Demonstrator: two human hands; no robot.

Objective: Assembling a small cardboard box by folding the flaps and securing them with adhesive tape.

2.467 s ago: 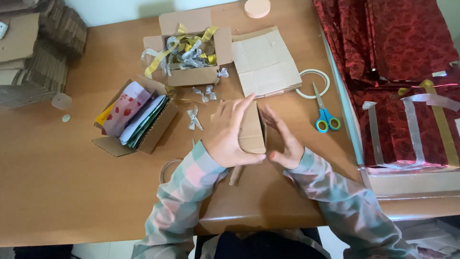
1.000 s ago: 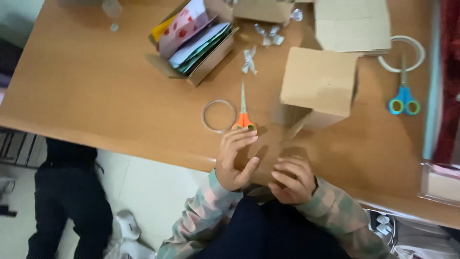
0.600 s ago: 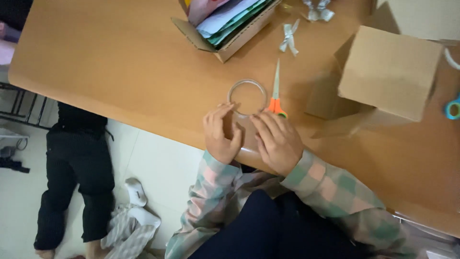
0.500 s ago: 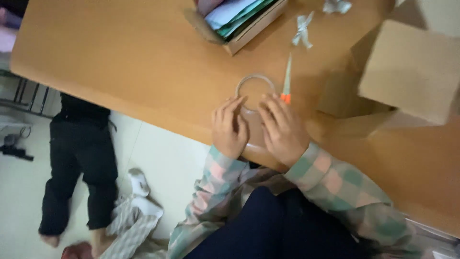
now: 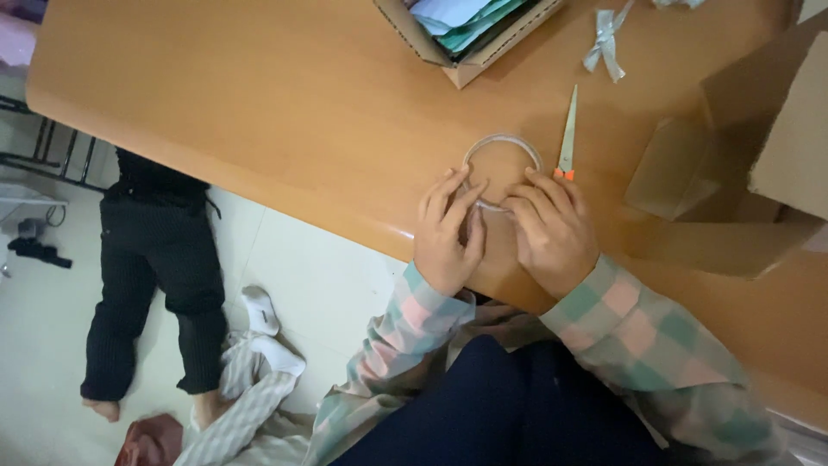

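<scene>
Left hand: the left hand (image 5: 446, 233) lies palm down on the wooden table (image 5: 259, 112), fingers stretched forward and slightly spread, their tips touching the near rim of a clear tape roll (image 5: 502, 169). It clasps nothing.
Right hand: the right hand (image 5: 552, 229) lies just beside the left, also palm down, fingertips on the same near rim of the roll. The fingers are loosely bent; whether they pinch the rim cannot be told.
Tape roll: a thin transparent ring, flat on the table, directly ahead of both sets of fingertips.
Scissors: orange-handled scissors (image 5: 567, 134), blades shut and pointing away, just beyond the right hand's fingertips, beside the roll's right edge.
Cardboard box: a folded brown box (image 5: 759, 173) stands to the right of the right hand, well apart.
Open carton: a carton of coloured sheets (image 5: 466, 26) sits farther ahead of the hands.
Ribbon bow: a small silver bow (image 5: 606, 43) lies beyond the scissors.
Sleeves: both wrists wear pink and green checked sleeves (image 5: 638, 328).
Floor: to the left of the hands, below the table edge, another person's dark trouser legs (image 5: 155, 285) are seen.
</scene>
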